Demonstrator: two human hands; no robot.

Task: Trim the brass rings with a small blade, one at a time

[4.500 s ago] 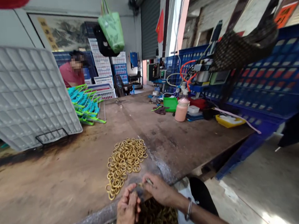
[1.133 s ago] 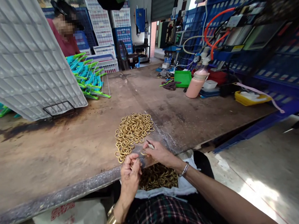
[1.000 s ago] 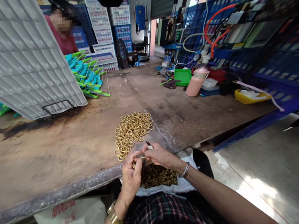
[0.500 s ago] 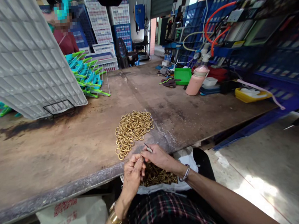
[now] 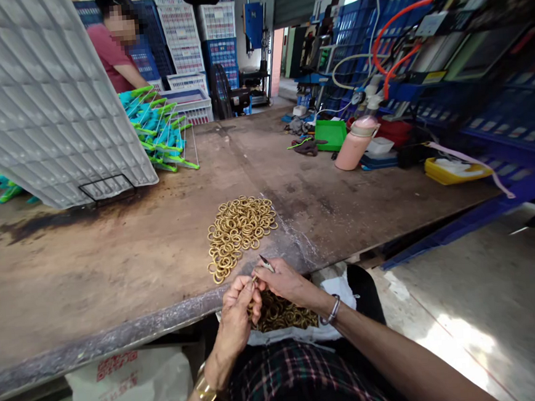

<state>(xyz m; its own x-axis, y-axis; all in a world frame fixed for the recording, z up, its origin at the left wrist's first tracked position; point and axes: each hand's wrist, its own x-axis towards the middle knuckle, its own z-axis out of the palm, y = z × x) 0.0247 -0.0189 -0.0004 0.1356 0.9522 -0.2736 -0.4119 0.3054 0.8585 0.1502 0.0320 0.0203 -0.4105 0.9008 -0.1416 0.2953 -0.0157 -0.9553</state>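
My left hand [image 5: 237, 308] is closed in a pinch at the table's front edge, on a small brass-coloured ring [image 5: 255, 279] mostly hidden by the fingers. Against its fingertips works my right hand [image 5: 284, 281], closed around a small knife [image 5: 266, 263] whose dark pointed tip sticks out past the knuckles. Just beyond both hands, a pile of brass-coloured rings [image 5: 239, 230] lies spread on the table. Below them, an open white bag [image 5: 282, 336] on my lap holds many darker rings [image 5: 290, 313].
A tall ribbed grey panel [image 5: 56, 106] leans at left on the wooden table [image 5: 114, 256], beside green and turquoise plastic parts [image 5: 165, 137]. A pink bottle [image 5: 357, 144], green tray [image 5: 331, 135] and yellow tray [image 5: 455, 170] stand at right. Another person [image 5: 112, 52] works behind the panel.
The other person has leaned down and lowered the turquoise and green part held up before. My fingers have shifted slightly, and a bit of the ring now shows between them.
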